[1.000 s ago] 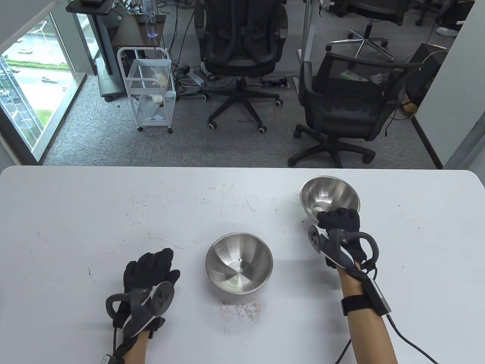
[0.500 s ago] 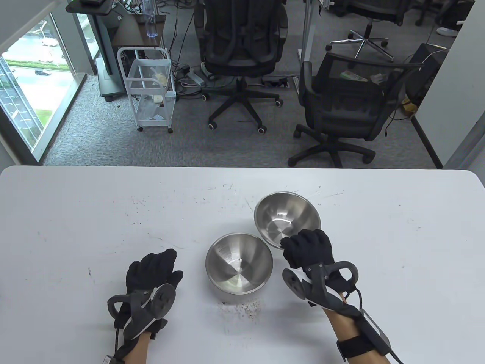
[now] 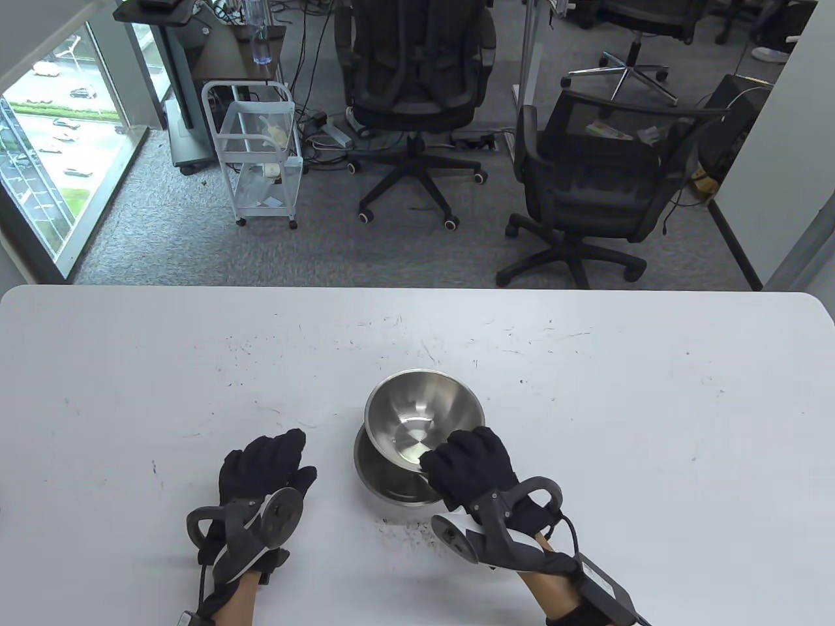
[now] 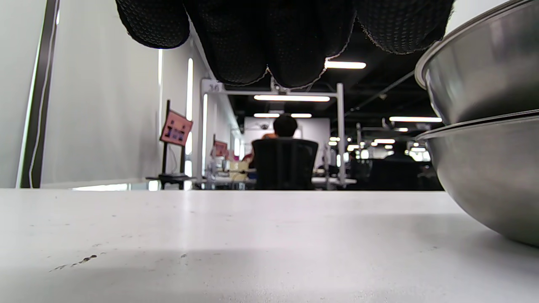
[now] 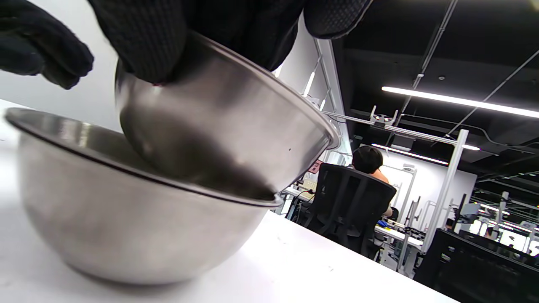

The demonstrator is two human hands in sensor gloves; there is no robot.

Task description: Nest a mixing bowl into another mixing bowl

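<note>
Two steel mixing bowls. The lower bowl (image 3: 378,473) stands on the white table (image 3: 130,391) near the front middle. My right hand (image 3: 466,469) grips the near rim of the upper bowl (image 3: 421,411) and holds it tilted, its bottom partly down inside the lower bowl. The right wrist view shows the upper bowl (image 5: 227,126) dipping into the lower bowl (image 5: 126,219). My left hand (image 3: 264,466) rests flat on the table to the left of the bowls, holding nothing. Both bowls show at the right edge of the left wrist view, the upper bowl (image 4: 484,71) over the lower bowl (image 4: 488,168).
Dark crumbs (image 3: 417,531) lie on the table just in front of the bowls. Beyond the table's far edge stand two office chairs (image 3: 587,189) and a white trolley (image 3: 258,150).
My right hand carried the upper bowl from the far right of the table leftward and toward me, then lowered it into the lower bowl. My left hand has barely moved.
</note>
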